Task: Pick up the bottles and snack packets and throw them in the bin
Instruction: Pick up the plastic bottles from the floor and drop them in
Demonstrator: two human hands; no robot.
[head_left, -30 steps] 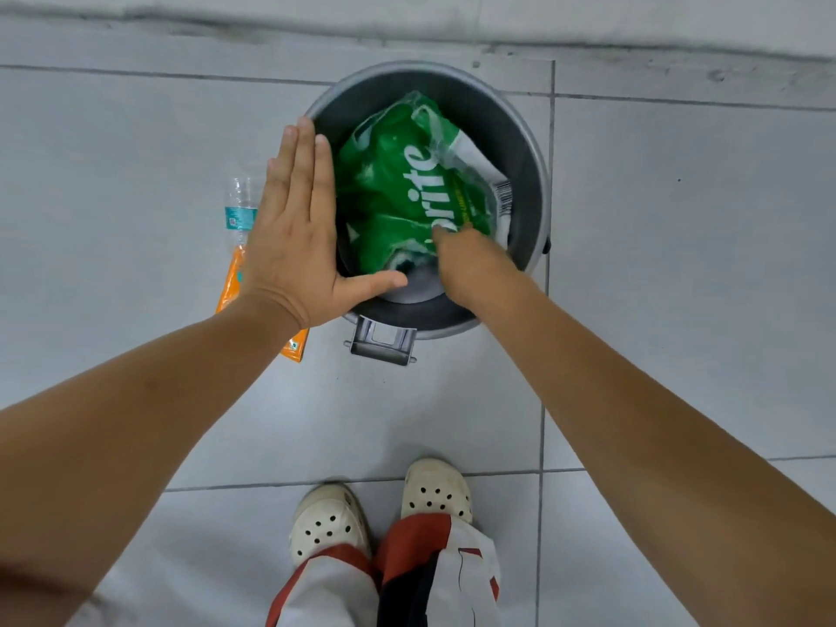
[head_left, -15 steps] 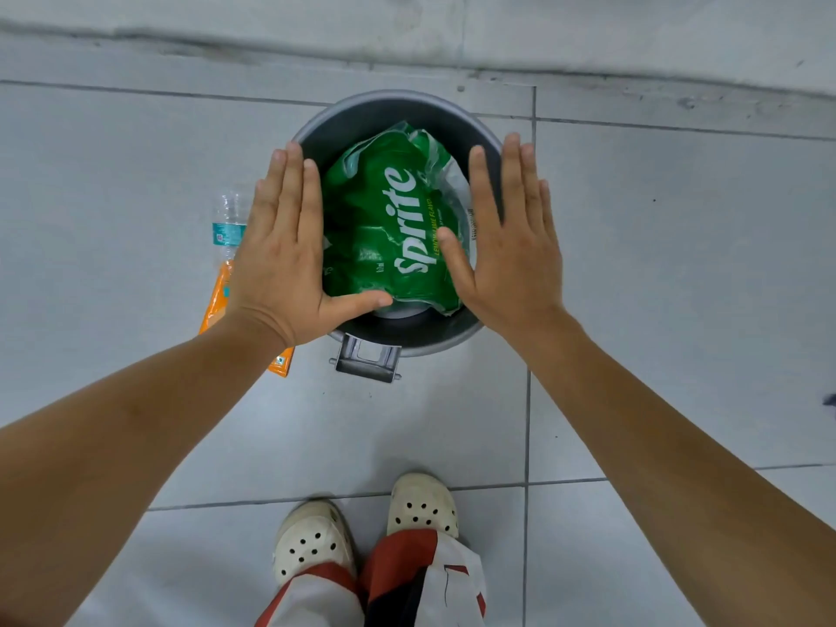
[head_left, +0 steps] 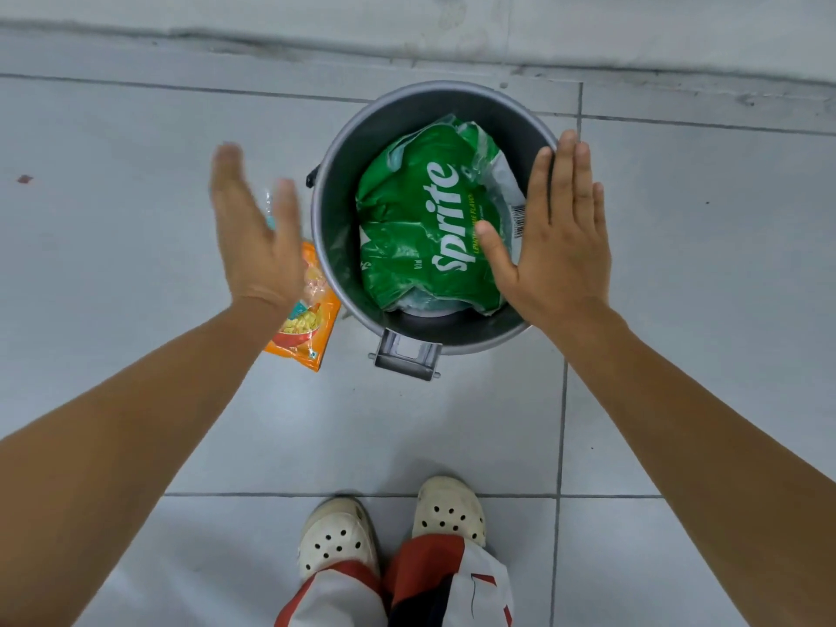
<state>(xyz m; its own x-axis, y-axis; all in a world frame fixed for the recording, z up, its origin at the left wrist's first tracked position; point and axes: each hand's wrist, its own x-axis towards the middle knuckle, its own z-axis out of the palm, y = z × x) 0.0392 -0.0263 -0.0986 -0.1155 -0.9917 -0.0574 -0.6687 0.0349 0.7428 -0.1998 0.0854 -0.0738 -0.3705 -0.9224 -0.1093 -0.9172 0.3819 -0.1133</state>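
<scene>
A round grey bin point(head_left: 337, 228) stands on the tiled floor with a crumpled green Sprite wrapper point(head_left: 425, 228) inside it. My right hand point(head_left: 556, 237) hovers flat and open over the bin's right rim, holding nothing. My left hand point(head_left: 255, 233) is open and blurred, left of the bin. Under it lie an orange snack packet point(head_left: 307, 328) and a clear plastic bottle point(head_left: 270, 210) with a teal label, mostly hidden by the hand.
The bin's metal pedal point(head_left: 407, 355) sticks out toward me. My feet in white perforated clogs point(head_left: 389, 527) stand just below the bin. A raised concrete ledge point(head_left: 407, 33) runs along the top. A small red spot point(head_left: 23, 178) marks the floor at left.
My right hand let go of the Sprite wrapper inside the bin and rose flat over the right rim. My left hand swung left, away from the bin, above the packet.
</scene>
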